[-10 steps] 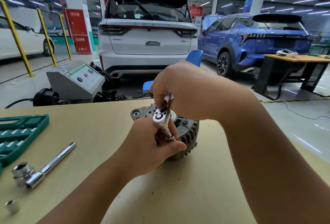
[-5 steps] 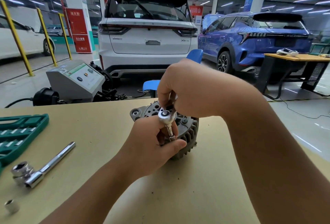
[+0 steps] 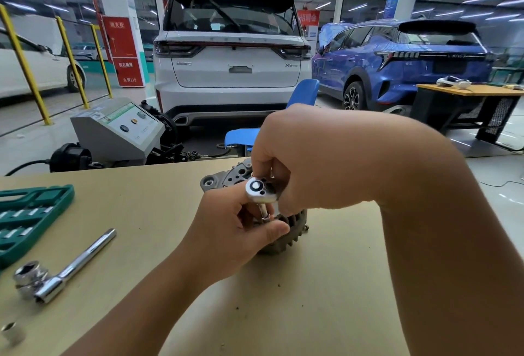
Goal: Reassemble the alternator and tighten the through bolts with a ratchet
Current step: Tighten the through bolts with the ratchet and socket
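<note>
Head view: alternator [image 3: 286,231] sits near the middle of the tan table [image 3: 312,299], mostly hidden behind both hands. Its two housing halves look already joined, so reassembly seems done, as far as I can judge. Tightening is the step in hand. The small ratchet [image 3: 259,191] stands over the near side of the alternator, its round head facing the camera, with a thin extension going down toward the housing; the bolt itself is hidden. The right hand [image 3: 306,157] comes from 3 o'clock and curls its fingers round the ratchet handle. The left hand [image 3: 235,231] comes from 7 o'clock, its fingers and thumb pinched round the extension just under the ratchet head, and it also rests against the housing.

How many through bolts are already tight I cannot tell; probably some are left.

At 9 o'clock from the alternator lies a bigger wrench [image 3: 56,273] with a socket on it, untouched. Beyond it, at the table's left edge, is a green socket tray [image 3: 34,214]. One loose socket [image 3: 12,333] lies at 8 o'clock, near the corner.
</note>
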Tool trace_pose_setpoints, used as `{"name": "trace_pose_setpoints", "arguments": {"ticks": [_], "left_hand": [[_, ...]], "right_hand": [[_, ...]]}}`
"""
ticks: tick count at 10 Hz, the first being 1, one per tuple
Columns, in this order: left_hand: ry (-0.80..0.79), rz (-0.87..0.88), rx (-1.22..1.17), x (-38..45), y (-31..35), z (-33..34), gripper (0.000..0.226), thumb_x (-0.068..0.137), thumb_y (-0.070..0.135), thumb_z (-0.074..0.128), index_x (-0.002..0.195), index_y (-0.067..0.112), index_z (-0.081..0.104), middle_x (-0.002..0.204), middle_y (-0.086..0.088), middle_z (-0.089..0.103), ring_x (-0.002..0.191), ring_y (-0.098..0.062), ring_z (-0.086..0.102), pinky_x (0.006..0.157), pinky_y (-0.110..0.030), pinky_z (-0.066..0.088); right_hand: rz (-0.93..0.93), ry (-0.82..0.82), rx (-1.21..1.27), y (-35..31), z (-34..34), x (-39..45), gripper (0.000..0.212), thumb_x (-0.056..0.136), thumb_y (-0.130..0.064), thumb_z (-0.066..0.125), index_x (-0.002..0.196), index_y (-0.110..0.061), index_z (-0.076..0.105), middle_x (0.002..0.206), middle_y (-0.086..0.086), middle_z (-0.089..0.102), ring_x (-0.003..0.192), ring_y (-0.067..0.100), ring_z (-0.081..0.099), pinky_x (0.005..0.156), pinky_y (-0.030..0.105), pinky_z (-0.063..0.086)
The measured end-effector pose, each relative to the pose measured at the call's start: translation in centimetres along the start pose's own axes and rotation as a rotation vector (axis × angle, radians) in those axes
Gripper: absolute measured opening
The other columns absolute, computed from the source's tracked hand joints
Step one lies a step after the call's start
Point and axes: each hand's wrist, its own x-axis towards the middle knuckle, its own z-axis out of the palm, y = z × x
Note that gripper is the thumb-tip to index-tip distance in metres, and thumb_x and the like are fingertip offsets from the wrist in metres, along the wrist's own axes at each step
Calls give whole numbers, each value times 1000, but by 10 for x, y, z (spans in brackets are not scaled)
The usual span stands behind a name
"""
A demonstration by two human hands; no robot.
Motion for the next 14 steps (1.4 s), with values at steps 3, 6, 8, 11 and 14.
{"name": "trace_pose_setpoints", "arguments": {"ticks": [3, 6, 8, 11, 14], "left_hand": [[27, -137, -149, -3, -14, -2, 35, 73, 58, 81, 88, 30, 67, 74, 2, 67, 65, -24, 64, 60, -43, 55], [-50, -193, -512, -1, -19, -14, 14, 86, 31, 75, 96, 21, 76, 86, -20, 70, 79, -40, 67, 72, -31, 59], [-79, -190, -495, 1, -16, -12, 20, 86, 32, 74, 97, 16, 73, 84, -19, 71, 74, -31, 70, 69, -31, 60], [-177, -223, -462, 4, -15, -19, 18, 83, 35, 76, 95, 22, 75, 90, -9, 74, 83, -30, 70, 76, -32, 59], [-163, -207, -384, 3, -17, -18, 14, 79, 40, 79, 89, 30, 75, 89, -9, 75, 83, -29, 71, 76, -41, 61]], "right_hand": [[0, 158, -106, 4, 17, 26, 34, 75, -15, 72, 72, -46, 57, 68, -23, 53, 65, 1, 48, 75, 39, 54], [-13, 143, -103, 6, 27, 39, 31, 78, -21, 74, 88, -49, 68, 71, -25, 57, 72, 6, 56, 81, 46, 56], [39, 73, -119, 1, 19, 29, 39, 71, -22, 77, 61, -52, 54, 57, -30, 51, 60, 0, 41, 76, 41, 46], [36, 39, -53, -4, 0, 0, 53, 87, -11, 74, 64, -45, 40, 69, -28, 38, 63, 1, 35, 82, 38, 32], [96, 135, -61, -6, 10, 22, 34, 91, -9, 70, 94, -42, 77, 119, -19, 69, 128, 15, 51, 119, 69, -10]]}}
